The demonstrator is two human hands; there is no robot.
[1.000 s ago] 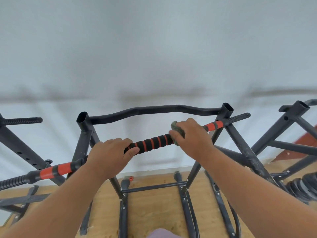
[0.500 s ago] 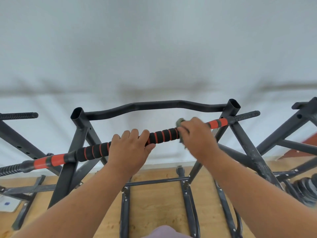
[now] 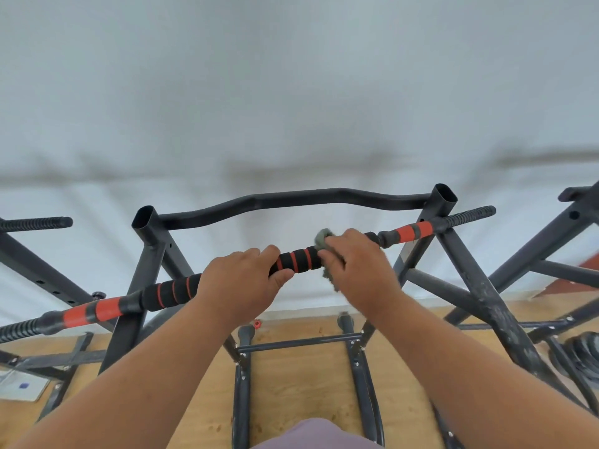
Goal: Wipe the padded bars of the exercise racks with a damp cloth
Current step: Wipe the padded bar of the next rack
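White wall (image 3: pixel 291 92), wood floor (image 3: pixel 291 384), weight plates (image 3: pixel 580 354) rt.

Padded bar (image 3: pixel 293 261) free between hands; rack upright (image 3: pixel 436 241) blocks rightward.

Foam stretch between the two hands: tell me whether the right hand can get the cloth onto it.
Probably yes. The right hand holds the cloth right beside that foam, with nothing between; the left hand grips further along.
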